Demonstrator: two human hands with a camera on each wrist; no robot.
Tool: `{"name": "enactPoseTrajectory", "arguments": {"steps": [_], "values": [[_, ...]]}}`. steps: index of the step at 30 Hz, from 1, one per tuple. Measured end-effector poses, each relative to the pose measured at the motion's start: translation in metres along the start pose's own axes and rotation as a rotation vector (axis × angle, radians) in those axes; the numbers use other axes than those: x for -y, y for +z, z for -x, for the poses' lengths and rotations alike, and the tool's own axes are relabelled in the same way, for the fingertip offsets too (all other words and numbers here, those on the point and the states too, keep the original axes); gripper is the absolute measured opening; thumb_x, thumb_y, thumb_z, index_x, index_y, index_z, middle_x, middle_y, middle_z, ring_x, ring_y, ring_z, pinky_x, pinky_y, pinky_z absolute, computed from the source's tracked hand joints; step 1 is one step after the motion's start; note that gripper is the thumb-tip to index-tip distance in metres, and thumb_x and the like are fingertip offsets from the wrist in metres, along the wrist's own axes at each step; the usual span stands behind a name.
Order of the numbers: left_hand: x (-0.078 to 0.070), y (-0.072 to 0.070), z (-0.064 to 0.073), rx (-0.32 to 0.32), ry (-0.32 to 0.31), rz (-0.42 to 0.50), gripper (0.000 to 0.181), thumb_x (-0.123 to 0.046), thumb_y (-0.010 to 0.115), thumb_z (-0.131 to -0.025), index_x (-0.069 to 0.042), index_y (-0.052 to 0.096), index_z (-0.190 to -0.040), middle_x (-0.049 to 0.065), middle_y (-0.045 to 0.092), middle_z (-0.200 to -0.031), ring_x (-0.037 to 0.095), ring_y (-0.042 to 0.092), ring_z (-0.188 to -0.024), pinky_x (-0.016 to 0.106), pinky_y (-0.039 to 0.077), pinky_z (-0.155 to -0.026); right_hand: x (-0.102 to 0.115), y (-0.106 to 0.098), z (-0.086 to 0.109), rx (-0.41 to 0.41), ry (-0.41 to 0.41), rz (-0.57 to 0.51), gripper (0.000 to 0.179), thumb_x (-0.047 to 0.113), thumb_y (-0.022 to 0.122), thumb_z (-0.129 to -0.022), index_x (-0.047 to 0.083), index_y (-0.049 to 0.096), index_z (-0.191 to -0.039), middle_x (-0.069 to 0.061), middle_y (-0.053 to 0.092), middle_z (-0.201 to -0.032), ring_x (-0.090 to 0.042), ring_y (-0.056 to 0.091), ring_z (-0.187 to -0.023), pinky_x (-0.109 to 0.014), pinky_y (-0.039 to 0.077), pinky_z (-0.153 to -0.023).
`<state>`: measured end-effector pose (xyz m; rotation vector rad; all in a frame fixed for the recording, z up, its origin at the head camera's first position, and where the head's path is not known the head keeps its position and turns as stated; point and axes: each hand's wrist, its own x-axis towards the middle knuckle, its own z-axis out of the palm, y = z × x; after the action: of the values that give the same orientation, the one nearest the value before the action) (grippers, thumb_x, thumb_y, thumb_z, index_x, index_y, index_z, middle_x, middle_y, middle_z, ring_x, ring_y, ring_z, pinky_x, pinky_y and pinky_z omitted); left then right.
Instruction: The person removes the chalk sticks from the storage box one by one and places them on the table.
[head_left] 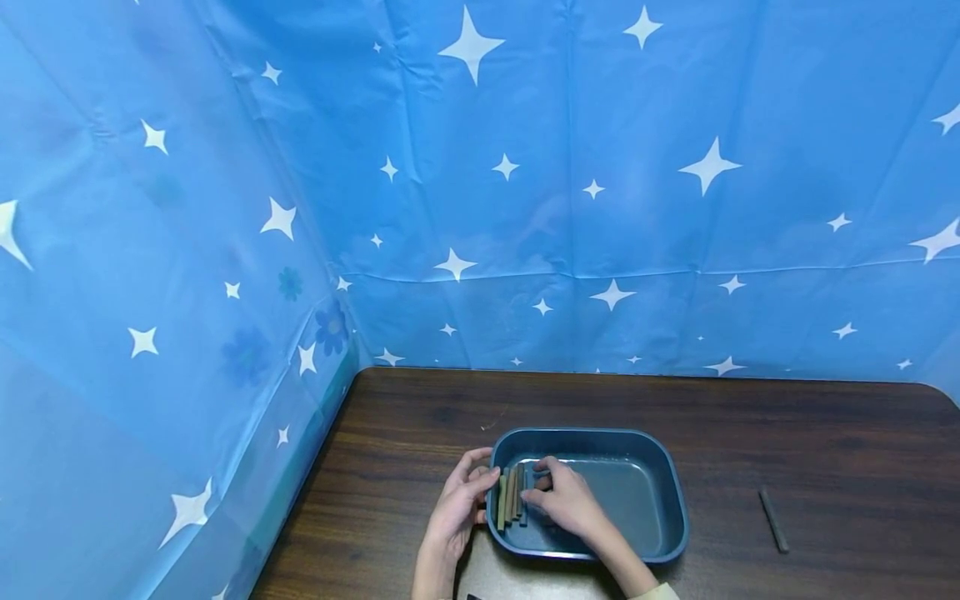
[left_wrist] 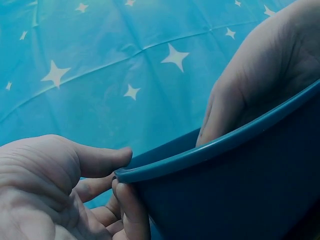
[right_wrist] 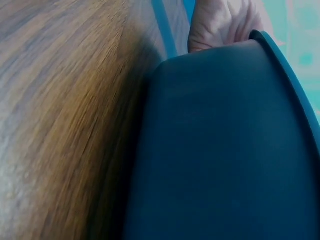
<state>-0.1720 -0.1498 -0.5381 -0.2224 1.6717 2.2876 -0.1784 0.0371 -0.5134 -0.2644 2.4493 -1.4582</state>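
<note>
A blue rectangular tray stands on the table. My left hand grips its left end; in the left wrist view that hand has the thumb over the rim and the fingers against the outer wall. Several thin olive and brown sticks lie side by side within the tray at that end. Beside them, a dark grey-blue stick lies under the bent fingers of my right hand. The thumb touches near this stick, but whether it is pinched is hidden. The tray wall covers those fingertips in the left wrist view.
A single dark stick lies on the brown wooden table, right of the tray. Blue curtains with white stars hang behind the table and along its left edge. A small black object shows at the bottom edge.
</note>
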Motion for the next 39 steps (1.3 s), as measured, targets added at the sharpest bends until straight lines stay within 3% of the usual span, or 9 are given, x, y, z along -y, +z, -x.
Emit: {"name": "enactPoseTrajectory", "arguments": {"steps": [8,21,26,33,39], "values": [[-0.001,0.0,0.001,-0.009,-0.01,0.006,0.044,-0.014,0.061,-0.092,-0.007,0.043,-0.132,0.004,0.058,-0.094,0.012,0.059,-0.069,0.024,0.052,-0.053,0.003,0.01,-0.007,0.007,-0.051,0.048,0.046,0.013,0.073,-0.081,-0.009,0.054,-0.117,-0.012,0.066,-0.088,-0.023,0.063,-0.077,-0.035,0.05,-0.063],[-0.002,-0.001,0.001,-0.012,0.02,0.006,0.045,-0.013,0.06,-0.093,-0.006,0.042,-0.134,0.001,0.054,-0.087,0.01,0.057,-0.064,0.022,0.05,-0.048,0.009,0.018,-0.018,-0.029,-0.067,0.119,0.047,0.007,0.072,-0.08,-0.009,0.054,-0.12,-0.006,0.059,-0.076,-0.016,0.054,-0.063,-0.032,0.045,-0.054],[-0.001,-0.002,0.002,-0.011,0.011,0.007,0.045,-0.012,0.059,-0.093,-0.006,0.042,-0.134,0.001,0.054,-0.087,0.011,0.057,-0.065,0.024,0.05,-0.049,0.009,0.018,-0.021,-0.03,-0.085,0.164,0.047,0.007,0.076,-0.077,-0.006,0.057,-0.119,-0.011,0.062,-0.086,-0.016,0.053,-0.065,-0.033,0.047,-0.058],[-0.002,-0.001,0.003,-0.012,0.006,0.007,0.047,-0.013,0.061,-0.092,-0.005,0.042,-0.134,0.001,0.056,-0.087,0.011,0.058,-0.066,0.024,0.05,-0.05,0.007,0.018,-0.02,0.017,-0.041,0.038,0.053,-0.007,0.077,-0.071,-0.007,0.055,-0.12,-0.008,0.054,-0.07,-0.014,0.055,-0.051,-0.027,0.05,-0.043],[-0.001,0.0,0.002,0.002,0.016,0.005,0.047,-0.015,0.062,-0.091,-0.005,0.042,-0.133,0.002,0.056,-0.088,0.011,0.057,-0.065,0.022,0.05,-0.049,0.005,0.016,-0.019,0.0,-0.007,-0.001,0.051,-0.012,0.07,-0.07,-0.009,0.054,-0.118,-0.008,0.052,-0.068,-0.015,0.056,-0.05,-0.028,0.052,-0.044]]}}
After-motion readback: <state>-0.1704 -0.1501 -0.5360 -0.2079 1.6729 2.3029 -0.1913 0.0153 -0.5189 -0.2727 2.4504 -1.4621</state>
